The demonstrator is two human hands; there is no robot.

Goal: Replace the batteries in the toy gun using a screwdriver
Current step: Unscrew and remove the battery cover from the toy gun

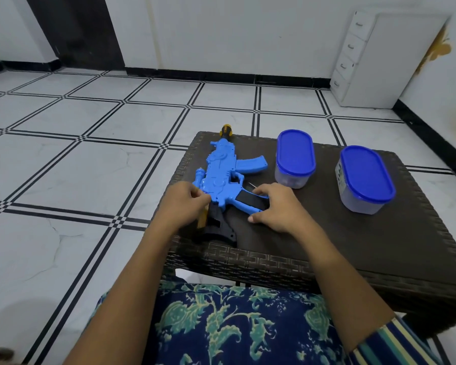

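A blue toy gun (219, 169) with a black stock and a yellow-and-black muzzle lies flat on the left part of the dark wicker table (353, 246), muzzle pointing away from me. My left hand (184, 206) grips the rear of the gun's body where the stock begins. My right hand (277, 206) holds the blue handle with its black panel, fingers curled over it and the thumb under it. A thin metal shaft, maybe the screwdriver (252, 185), peeks out just beyond my right fingers; the rest of it is hidden.
Two clear tubs with blue lids stand on the table: one (295, 159) just right of the gun, the other (363, 177) further right. A white drawer cabinet (353, 59) stands by the far wall. Tiled floor lies to the left. My patterned lap is below.
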